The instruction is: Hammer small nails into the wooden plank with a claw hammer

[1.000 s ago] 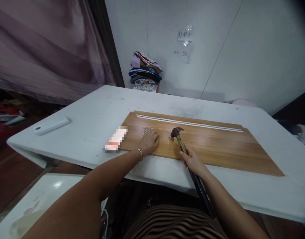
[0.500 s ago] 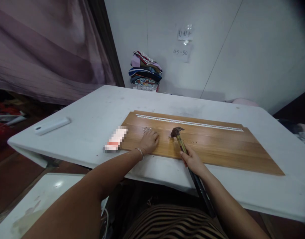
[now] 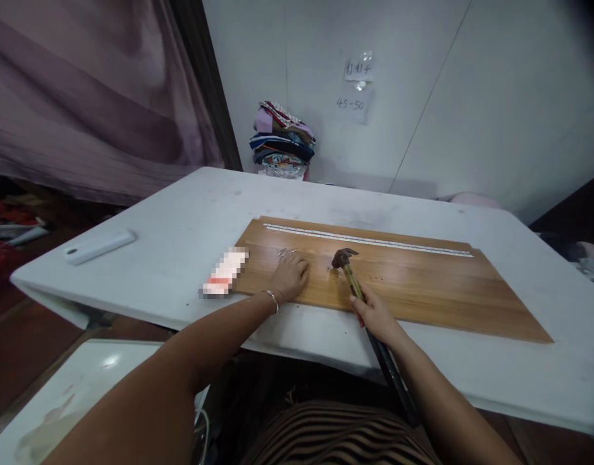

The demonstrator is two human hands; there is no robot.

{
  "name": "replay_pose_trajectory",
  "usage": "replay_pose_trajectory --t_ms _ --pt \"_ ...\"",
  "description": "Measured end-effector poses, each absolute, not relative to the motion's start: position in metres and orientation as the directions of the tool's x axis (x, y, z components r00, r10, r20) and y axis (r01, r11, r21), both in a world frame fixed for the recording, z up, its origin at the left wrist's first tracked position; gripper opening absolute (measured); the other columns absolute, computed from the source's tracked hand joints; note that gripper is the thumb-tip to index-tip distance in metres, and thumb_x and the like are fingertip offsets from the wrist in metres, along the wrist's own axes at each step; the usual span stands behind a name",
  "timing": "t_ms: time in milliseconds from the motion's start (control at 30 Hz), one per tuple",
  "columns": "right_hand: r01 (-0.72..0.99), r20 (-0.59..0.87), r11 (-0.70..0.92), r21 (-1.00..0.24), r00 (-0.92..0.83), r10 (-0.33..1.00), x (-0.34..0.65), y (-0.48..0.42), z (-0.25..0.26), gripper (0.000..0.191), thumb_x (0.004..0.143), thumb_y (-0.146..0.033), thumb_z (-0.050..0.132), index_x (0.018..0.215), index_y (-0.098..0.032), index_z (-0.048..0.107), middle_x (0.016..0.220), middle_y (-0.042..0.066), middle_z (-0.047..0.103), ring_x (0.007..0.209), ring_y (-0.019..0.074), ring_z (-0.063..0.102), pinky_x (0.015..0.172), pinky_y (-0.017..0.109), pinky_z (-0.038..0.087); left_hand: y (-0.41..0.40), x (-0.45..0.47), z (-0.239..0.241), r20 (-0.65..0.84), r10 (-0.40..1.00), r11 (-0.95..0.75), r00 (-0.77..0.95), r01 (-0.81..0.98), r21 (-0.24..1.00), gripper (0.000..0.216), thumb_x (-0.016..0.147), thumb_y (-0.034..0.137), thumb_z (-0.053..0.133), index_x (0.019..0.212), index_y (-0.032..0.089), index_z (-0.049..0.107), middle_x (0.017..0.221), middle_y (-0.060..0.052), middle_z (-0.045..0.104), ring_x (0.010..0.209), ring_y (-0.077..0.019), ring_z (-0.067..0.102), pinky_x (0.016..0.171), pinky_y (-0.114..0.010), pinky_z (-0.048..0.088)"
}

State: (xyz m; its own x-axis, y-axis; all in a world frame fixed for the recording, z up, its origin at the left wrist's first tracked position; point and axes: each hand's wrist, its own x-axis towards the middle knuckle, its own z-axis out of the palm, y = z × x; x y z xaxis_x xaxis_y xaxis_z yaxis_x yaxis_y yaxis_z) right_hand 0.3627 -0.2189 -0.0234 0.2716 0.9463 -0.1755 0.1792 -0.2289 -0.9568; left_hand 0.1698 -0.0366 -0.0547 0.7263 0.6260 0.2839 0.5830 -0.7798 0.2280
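Note:
My right hand [image 3: 375, 315] is wrapped round the handle of a claw hammer [image 3: 351, 274]. The hammer's head is low over a wooden board [image 3: 437, 297], its striking face close to a tiny spot on the wood; whether it touches is unclear. My left hand [image 3: 289, 278] rests on the board's near left part with its fingers curled in. Anything under those fingers is hidden. Just beyond them lies a small pile of loose nails [image 3: 286, 252]. Several small dark nail heads or holes [image 3: 374, 278] run in a short row right of the hammer.
Two white strips with markings [image 3: 369, 239] lie along the board's far edge. A blurred-out phone-like object [image 3: 225, 272] sits at its left end. Further left on the white table [image 3: 170, 213] is a white handle-shaped object [image 3: 100, 247]. Folded clothes [image 3: 283, 141] are stacked by the wall.
The view has shifted very slightly. Both hands and the hammer stay in nearly the same place on the board.

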Motion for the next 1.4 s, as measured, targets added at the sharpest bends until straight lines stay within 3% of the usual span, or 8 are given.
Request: replay_pose_trajectory --t_ms 1400 --pt "0.201 -0.189 -0.251 -0.947 0.286 0.939 0.3631 -0.2191 -0.0200 0.079 0.081 -0.045 0.059 0.149 -0.007 0.045 0.050 -0.009 0.042 0.041 0.0125 0.038 0.041 0.024 0.034 -0.0372 0.1709 -0.0541 0.278 0.632 -0.775 0.724 0.588 0.231 0.017 0.094 0.022 0.052 0.098 0.020 0.069 0.111 -0.009 0.068 0.112 -0.0257 0.058 0.106 -0.045 0.043"
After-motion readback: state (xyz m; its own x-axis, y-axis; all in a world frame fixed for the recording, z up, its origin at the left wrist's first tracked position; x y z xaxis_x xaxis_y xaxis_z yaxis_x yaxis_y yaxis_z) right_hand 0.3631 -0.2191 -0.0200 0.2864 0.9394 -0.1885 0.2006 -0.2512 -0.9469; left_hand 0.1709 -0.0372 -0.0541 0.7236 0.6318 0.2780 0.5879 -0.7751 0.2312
